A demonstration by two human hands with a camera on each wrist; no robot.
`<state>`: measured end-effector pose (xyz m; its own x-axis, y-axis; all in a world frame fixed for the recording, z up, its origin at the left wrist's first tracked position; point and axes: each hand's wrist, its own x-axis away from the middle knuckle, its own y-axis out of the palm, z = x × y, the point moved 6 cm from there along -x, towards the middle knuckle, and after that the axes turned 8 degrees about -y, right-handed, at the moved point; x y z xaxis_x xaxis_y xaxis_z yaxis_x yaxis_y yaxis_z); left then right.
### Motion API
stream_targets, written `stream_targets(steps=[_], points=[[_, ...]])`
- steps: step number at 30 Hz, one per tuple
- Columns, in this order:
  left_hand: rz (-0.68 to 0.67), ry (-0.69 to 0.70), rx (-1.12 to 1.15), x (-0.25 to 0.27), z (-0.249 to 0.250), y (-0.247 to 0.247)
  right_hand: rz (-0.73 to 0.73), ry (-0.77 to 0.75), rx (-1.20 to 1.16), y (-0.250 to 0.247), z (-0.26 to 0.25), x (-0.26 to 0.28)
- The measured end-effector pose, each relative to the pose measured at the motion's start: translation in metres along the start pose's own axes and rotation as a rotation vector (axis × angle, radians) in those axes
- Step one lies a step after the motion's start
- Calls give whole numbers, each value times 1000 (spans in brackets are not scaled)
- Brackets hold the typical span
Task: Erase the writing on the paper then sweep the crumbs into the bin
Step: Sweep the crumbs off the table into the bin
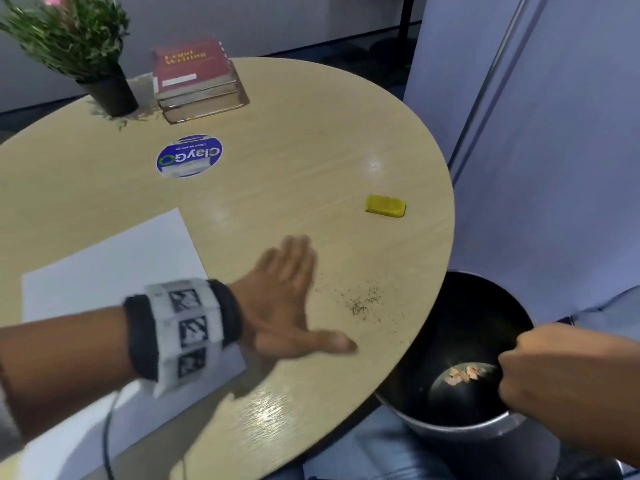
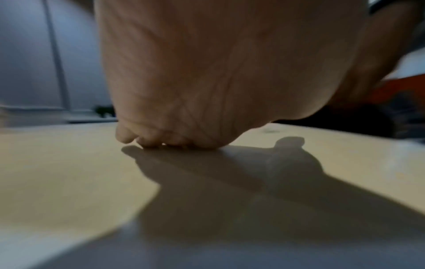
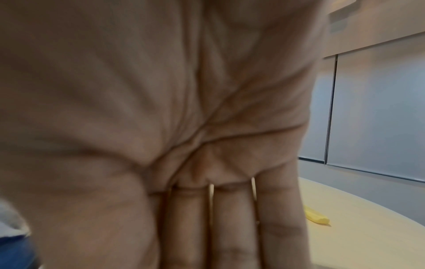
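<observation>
My left hand (image 1: pixel 287 299) lies flat on the wooden table (image 1: pixel 311 133), fingers straight and thumb spread, just right of the white paper (image 1: pixel 104 265). Dark eraser crumbs (image 1: pixel 360 304) are scattered on the table between that hand and the table's right edge. Below that edge the black bin (image 1: pixel 450 424) is held up, with my right hand (image 1: pixel 554 375) gripping its rim. The yellow eraser (image 1: pixel 385 205) lies alone further back. In the left wrist view the left hand (image 2: pixel 195 81) touches the tabletop. The right wrist view is filled by the right hand's palm (image 3: pixel 184 127), with the eraser (image 3: pixel 316 217) beyond it.
A potted plant (image 1: pixel 104 88) and a stack of books (image 1: pixel 197 81) stand at the table's far side. A round blue sticker (image 1: pixel 189 155) is on the tabletop. A grey partition (image 1: pixel 554 133) rises right of the table. Pink scraps (image 1: pixel 464 374) lie inside the bin.
</observation>
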<state>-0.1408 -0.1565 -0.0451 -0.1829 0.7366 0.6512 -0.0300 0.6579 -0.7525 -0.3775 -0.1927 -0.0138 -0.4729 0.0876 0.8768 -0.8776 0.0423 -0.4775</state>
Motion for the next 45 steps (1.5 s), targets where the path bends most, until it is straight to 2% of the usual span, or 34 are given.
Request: stream_targets(steps=[3, 5, 7, 9, 12, 14, 17, 21, 23, 24, 26, 28, 30, 31, 33, 37, 39, 40, 42, 43, 45], points=[[19, 322, -41, 14, 76, 4, -1, -22, 55, -5, -2, 2], [40, 413, -1, 23, 92, -5, 14, -28, 42, -5, -3, 4], [114, 346, 0, 24, 70, -18, 22, -55, 56, -3, -4, 5], [124, 178, -14, 26, 21, -22, 20, -78, 56, -2, -5, 7], [-23, -124, -45, 37, -49, -3, 47, -82, 17, -1, -1, 3], [-80, -211, -12, 40, -57, 14, 56, -85, -26, -4, -3, 0], [-14, -112, 58, 36, -11, 27, 70, -44, -43, -8, -8, 0], [38, 247, 116, 43, 91, 25, 33, -54, -17, -10, -12, 0], [225, 384, 90, 51, 120, 19, 4, -57, -9, -10, -10, 2], [322, 396, 82, 55, 121, 13, -2, -67, 0, -9, -11, 1], [340, 383, 125, 55, 100, 1, 6, -62, 16, -11, -12, 4], [188, 227, 149, 49, 53, -1, 29, -52, 12, -12, -12, 6], [119, 28, 75, 39, 9, 5, 72, -16, -9, -12, -12, 5], [87, -11, 37, 36, 2, 13, 89, 9, -26, -12, -12, 5], [65, 64, -15, 37, 23, 30, 160, 55, -71, -10, -10, 3], [64, 432, -9, 49, 111, 34, 249, 81, -101, -11, -12, 6], [143, 571, 47, 54, 128, 16, 289, 59, -75, -17, -15, 7], [182, 589, 62, 53, 125, 7, 306, 76, -121, -17, -11, 9], [227, 469, 53, 37, 95, -11, 339, 57, -111, -21, -12, 17], [233, 358, 46, 25, 73, -20, 270, 27, -43, -22, -14, 18], [206, 127, 24, 0, 21, -33, 330, -46, 68, -23, -18, 14]])
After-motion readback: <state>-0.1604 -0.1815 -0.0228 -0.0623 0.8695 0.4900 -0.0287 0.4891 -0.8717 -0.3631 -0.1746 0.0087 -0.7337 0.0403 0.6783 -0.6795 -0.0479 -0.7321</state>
